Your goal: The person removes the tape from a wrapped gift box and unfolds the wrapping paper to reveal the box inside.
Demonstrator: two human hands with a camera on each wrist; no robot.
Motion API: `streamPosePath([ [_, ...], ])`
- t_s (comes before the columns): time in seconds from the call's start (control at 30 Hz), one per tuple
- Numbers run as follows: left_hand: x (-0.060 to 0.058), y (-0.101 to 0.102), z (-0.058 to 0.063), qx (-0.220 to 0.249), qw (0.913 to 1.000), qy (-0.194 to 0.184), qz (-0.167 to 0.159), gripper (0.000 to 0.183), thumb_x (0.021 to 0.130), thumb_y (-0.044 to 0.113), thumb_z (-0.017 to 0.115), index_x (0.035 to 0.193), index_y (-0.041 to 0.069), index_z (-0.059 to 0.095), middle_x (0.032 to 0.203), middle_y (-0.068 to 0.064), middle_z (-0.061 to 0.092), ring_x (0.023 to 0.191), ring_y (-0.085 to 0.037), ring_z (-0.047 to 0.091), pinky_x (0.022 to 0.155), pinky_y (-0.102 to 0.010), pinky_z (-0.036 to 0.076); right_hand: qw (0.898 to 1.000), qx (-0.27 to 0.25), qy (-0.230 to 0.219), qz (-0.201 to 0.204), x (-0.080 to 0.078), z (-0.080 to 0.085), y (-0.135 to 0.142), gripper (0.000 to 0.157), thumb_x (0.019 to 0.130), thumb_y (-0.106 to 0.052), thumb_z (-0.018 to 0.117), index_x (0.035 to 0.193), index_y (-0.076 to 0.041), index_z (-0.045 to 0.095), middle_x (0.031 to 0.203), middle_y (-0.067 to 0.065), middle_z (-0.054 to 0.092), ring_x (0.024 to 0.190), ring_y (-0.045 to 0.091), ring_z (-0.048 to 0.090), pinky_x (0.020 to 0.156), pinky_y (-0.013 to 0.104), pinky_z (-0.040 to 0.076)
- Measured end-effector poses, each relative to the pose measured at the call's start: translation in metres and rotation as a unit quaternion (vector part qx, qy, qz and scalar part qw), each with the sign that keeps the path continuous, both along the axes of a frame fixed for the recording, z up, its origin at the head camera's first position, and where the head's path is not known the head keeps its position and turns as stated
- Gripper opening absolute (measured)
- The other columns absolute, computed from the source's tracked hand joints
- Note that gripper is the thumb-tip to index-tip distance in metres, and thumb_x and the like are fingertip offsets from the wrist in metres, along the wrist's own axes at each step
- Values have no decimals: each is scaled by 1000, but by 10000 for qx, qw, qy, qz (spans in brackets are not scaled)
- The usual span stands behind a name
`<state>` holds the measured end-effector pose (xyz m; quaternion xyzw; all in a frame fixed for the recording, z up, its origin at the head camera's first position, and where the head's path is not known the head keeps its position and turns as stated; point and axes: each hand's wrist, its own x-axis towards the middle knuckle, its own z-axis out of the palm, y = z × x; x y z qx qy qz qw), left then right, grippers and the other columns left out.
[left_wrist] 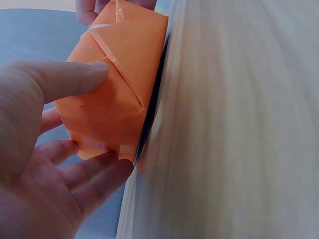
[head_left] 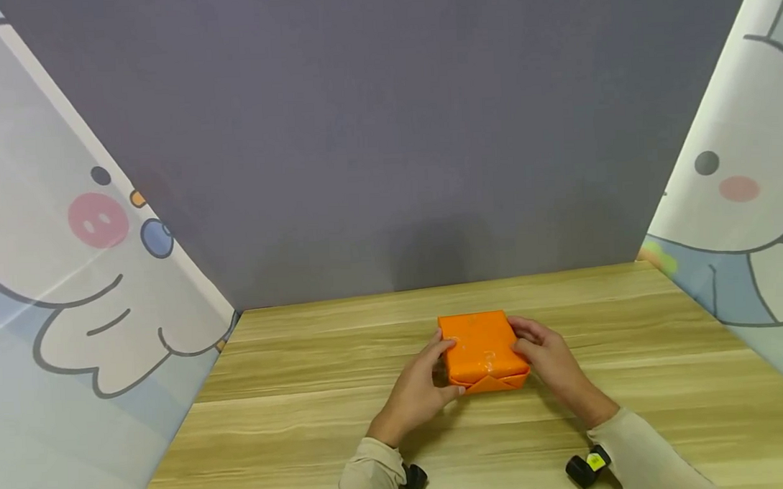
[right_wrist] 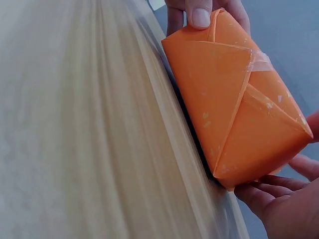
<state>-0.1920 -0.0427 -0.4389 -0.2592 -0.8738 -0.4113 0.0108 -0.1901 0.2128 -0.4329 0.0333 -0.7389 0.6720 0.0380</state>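
Note:
A box-shaped package wrapped in glossy orange paper [head_left: 480,342] is at the middle of the wooden table. Folded flaps show on its near end, with clear tape visible in the right wrist view. My left hand [head_left: 415,393] grips its left side, the thumb at the near end and the fingers along the side and top edge. On the opposite side, my right hand [head_left: 554,361] holds the package with thumb and fingers. Under the package [left_wrist: 117,99], a dark strip separates it from the tabletop in the wrist views; whether it is lifted or shadowed, I cannot tell.
The wood-grain table [head_left: 294,420] reaches back to a grey upright panel [head_left: 388,144]. Cartoon-printed sheets hang at left [head_left: 57,299] and right [head_left: 746,189]. Small black devices sit at the left wrist [head_left: 414,480] and right wrist [head_left: 582,470].

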Motion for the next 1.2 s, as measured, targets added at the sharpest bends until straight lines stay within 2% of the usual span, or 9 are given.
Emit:
streamPosePath([
  [0.17, 2, 0, 1, -51, 10000, -62, -29, 75, 83, 21, 84, 149, 24, 48, 163, 1, 25, 145, -19, 33, 113, -43, 34, 9995, 276, 65, -127, 0, -1, -1, 44, 97, -1, 55, 141, 6, 52, 146, 23, 49, 129, 24, 48, 89, 11, 44],
  [0.33, 1, 3, 3, -21, 9999, -104, 53, 61, 92, 39, 74, 147, 26, 51, 162, 3, 27, 144, -22, 35, 109, -45, 39, 9976, 613, 69, -301, 1, 1, -1, 40, 99, -6, 56, 138, 3, 57, 145, 19, 51, 128, 27, 47, 88, 9, 41],
  [0.4, 1, 6, 3, 4, 9997, -122, 191, 55, 94, 47, 67, 144, 27, 54, 161, 4, 30, 140, -23, 41, 106, -45, 43, 9966, 737, 137, -339, 1, 1, -2, 39, 100, -8, 57, 136, 3, 57, 144, 20, 52, 128, 29, 48, 88, 7, 40],
  [0.5, 0, 11, 5, 117, 9989, -186, 403, 50, 95, 52, 62, 139, 29, 58, 158, 6, 34, 125, -21, 54, 96, -42, 49, 9947, 945, 259, -308, 2, 0, -3, 40, 100, -13, 60, 136, 4, 55, 143, 22, 52, 130, 33, 47, 89, 6, 38],
  [0.63, 0, 17, 7, 321, 9971, -243, 645, 41, 96, 48, 62, 130, 26, 64, 153, 3, 40, 111, -18, 60, 89, -38, 50, 9913, 1247, 375, -190, 2, -4, -6, 45, 99, -16, 64, 137, 5, 49, 140, 27, 51, 129, 38, 50, 90, 10, 41],
  [0.83, -4, 29, 12, 341, 9937, 38, 1068, 24, 94, 33, 69, 112, 18, 70, 147, -5, 45, 132, -24, 48, 100, -44, 46, 9874, 1497, 484, -191, 1, -7, -8, 46, 99, -17, 65, 137, 3, 49, 139, 25, 52, 127, 38, 51, 92, 14, 42],
  [0.93, -8, 36, 16, 177, 9915, 291, 1259, 16, 91, 30, 71, 102, 17, 70, 143, -6, 49, 132, -26, 48, 99, -45, 47, 9858, 1558, 597, -194, 0, -8, -7, 45, 99, -18, 64, 137, 2, 50, 139, 25, 52, 128, 38, 51, 94, 17, 42],
  [1.03, -10, 41, 19, -72, 9891, 450, 1401, 14, 90, 29, 73, 94, 18, 66, 140, -7, 50, 129, -27, 50, 95, -45, 49, 9822, 1747, 651, -216, 0, -10, -6, 44, 100, -21, 64, 138, -1, 55, 142, 22, 52, 128, 35, 51, 99, 25, 44],
  [1.2, -11, 47, 19, -487, 9837, 660, 1599, 21, 89, 34, 74, 93, 17, 63, 139, -8, 49, 121, -29, 54, 84, -42, 51, 9773, 2017, 615, -218, 0, -12, -6, 42, 100, -24, 64, 138, -6, 58, 144, 18, 52, 129, 31, 51, 103, 39, 43],
])
